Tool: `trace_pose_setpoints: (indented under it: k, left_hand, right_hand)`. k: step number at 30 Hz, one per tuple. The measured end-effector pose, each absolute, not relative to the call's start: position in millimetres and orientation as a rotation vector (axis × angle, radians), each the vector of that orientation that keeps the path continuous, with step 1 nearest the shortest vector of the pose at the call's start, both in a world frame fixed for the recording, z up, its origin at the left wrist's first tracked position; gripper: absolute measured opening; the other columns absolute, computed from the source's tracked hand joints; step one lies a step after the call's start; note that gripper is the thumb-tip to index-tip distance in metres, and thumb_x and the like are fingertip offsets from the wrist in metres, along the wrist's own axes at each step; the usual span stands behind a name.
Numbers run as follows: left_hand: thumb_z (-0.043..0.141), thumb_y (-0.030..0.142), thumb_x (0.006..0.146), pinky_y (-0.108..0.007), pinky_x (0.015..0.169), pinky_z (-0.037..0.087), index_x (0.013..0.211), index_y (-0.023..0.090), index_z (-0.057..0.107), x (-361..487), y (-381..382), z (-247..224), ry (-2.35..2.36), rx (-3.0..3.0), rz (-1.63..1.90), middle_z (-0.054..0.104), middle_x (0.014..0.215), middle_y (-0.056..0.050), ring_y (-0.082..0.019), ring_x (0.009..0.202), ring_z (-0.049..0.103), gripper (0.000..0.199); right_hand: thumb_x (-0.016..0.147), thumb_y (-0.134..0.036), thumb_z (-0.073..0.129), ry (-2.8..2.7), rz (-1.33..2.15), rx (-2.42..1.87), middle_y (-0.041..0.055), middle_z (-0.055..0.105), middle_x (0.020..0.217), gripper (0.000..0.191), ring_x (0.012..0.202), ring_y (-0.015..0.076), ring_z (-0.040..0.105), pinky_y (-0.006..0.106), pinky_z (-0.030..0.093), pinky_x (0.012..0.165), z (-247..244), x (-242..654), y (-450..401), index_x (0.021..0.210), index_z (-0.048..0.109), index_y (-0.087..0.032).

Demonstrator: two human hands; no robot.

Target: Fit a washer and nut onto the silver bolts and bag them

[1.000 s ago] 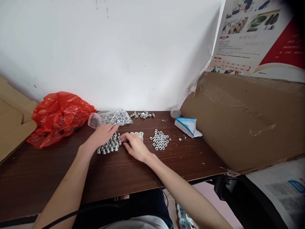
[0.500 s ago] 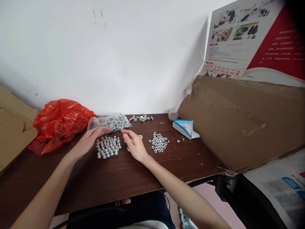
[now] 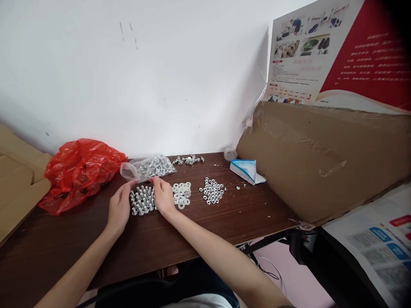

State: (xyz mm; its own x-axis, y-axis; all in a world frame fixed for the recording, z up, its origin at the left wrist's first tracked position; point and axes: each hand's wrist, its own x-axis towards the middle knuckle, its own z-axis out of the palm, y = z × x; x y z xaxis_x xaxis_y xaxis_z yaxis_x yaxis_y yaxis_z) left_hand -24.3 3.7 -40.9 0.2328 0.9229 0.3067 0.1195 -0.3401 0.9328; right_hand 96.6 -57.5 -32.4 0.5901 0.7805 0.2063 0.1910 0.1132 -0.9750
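Red plastic bag point(image 3: 81, 173) sits L of a person's L hand point(image 3: 119, 206), fingers outstretched & unclamped, flanking upright bolts point(image 3: 143, 201) on the table point(image 3: 77, 229) w/ the R hand point(image 3: 163, 197), fingers likewise unclamped, at their R edge, beside washers point(image 3: 182, 194), then nuts point(image 3: 212, 191).

Lighting: soft, even, source out of view. We record a bright white wall point(image 3: 160, 85), shaded grey beside the cardboard panel point(image 3: 321, 154); glints on the metal bolts point(image 3: 143, 199); black vignetting, upper right corner; poster point(image 3: 308, 62) lettering too soft for us to read.
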Motion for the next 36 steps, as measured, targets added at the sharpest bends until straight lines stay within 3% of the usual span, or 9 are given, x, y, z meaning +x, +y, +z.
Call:
trace_pose_setpoints:
  k: [7, 12, 21, 28, 36]
  left_hand:
    - [0.037, 0.045, 0.090, -0.035, 0.104, 0.041, 0.112, 0.014, 0.065, 0.4, -7.0, -36.8, 1.111, 1.826, 1.230, 0.066, 0.119, -0.012, -0.024, 0.114, 0.059, 0.047]
    - [0.035, 0.042, 0.089, -0.036, 0.100, 0.044, 0.103, 0.013, 0.068, 6.9, -13.2, -30.6, 1.187, 2.026, 1.196, 0.067, 0.115, -0.013, -0.025, 0.108, 0.061, 0.045]
    - [0.036, 0.044, 0.090, -0.035, 0.080, 0.047, 0.100, 0.013, 0.073, 14.5, -9.9, -27.8, 1.286, 2.102, 1.056, 0.074, 0.098, -0.012, -0.028, 0.087, 0.067, 0.049]
    - [0.040, 0.046, 0.089, -0.035, 0.081, 0.048, 0.101, 0.014, 0.074, 15.7, 0.1, -31.5, 1.273, 2.005, 1.072, 0.074, 0.099, -0.011, -0.030, 0.094, 0.067, 0.048]
    - [0.041, 0.052, 0.089, -0.034, 0.098, 0.045, 0.103, 0.011, 0.073, 9.4, 3.8, -36.8, 1.030, 1.748, 1.130, 0.071, 0.111, -0.011, -0.027, 0.107, 0.064, 0.054]
  right_hand:
    - [0.099, -0.031, 0.038, -1.065, 0.391, -1.509, 0.0084, 0.073, 0.097, 0.036, 0.090, 0.0210, 0.065, 0.030, 0.047, 0.083, -32.4, 83.3, -54.3, 0.097, 0.071, -0.019]
    - [0.096, -0.029, 0.044, -1.080, 0.309, -1.609, 0.0099, 0.072, 0.095, 0.030, 0.087, 0.0216, 0.065, 0.030, 0.047, 0.080, -32.6, 80.1, -49.0, 0.091, 0.071, -0.018]
    - [0.097, -0.027, 0.042, -1.016, 0.299, -1.704, 0.0096, 0.070, 0.085, 0.033, 0.077, 0.0215, 0.064, 0.031, 0.046, 0.075, -32.7, 82.9, -44.7, 0.082, 0.070, -0.018]
    - [0.095, -0.027, 0.043, -0.985, 0.297, -1.683, 0.0108, 0.071, 0.088, 0.032, 0.079, 0.0226, 0.065, 0.032, 0.047, 0.078, -34.1, 87.9, -38.8, 0.084, 0.071, -0.017]
    - [0.097, -0.030, 0.038, -0.863, 0.427, -1.470, 0.0079, 0.074, 0.090, 0.038, 0.083, 0.0197, 0.066, 0.028, 0.048, 0.082, -33.3, 93.5, -45.7, 0.085, 0.072, -0.017]
